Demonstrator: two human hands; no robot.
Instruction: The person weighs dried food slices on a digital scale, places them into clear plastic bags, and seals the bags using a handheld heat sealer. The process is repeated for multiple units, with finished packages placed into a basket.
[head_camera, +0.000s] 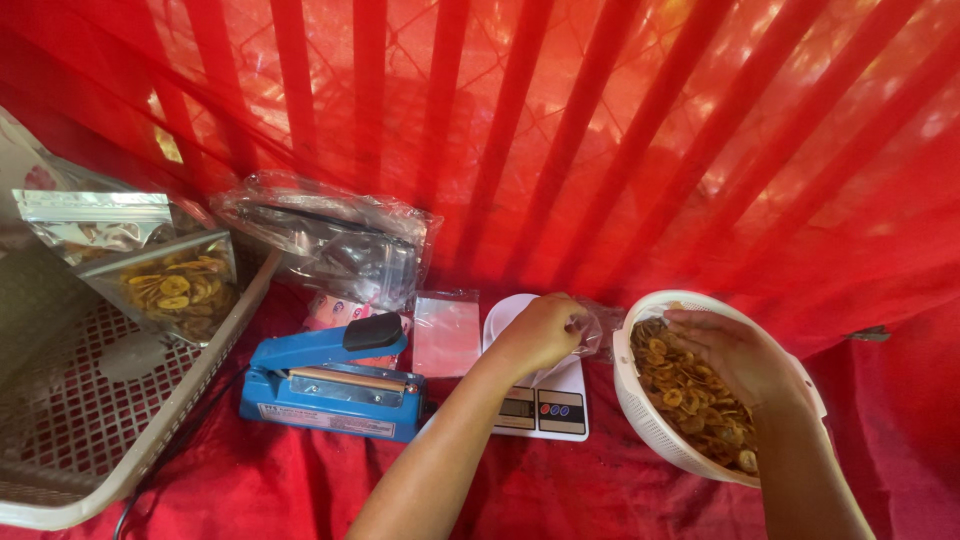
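Left hand (545, 330) fingers pinched the mouth of a clear plastic bag (597, 330) over the white kitchen scale (545, 405). Right hand (725, 350) lay curled among banana chips (690, 395) inside the white colander (650, 425); grip unclear. Blue heat sealer (330, 385) sat left, beside a basket (120, 420).

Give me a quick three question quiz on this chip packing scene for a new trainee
1. True or false: the right hand is inside the white bowl of banana chips.
2. What does the left hand hold over the scale? A) clear bag B) spoon C) lid
3. Which blue tool lies left of the scale?

Key: 1. True. 2. A, a clear bag. 3. The blue heat sealer, beside the white basket holding a filled chip pouch.
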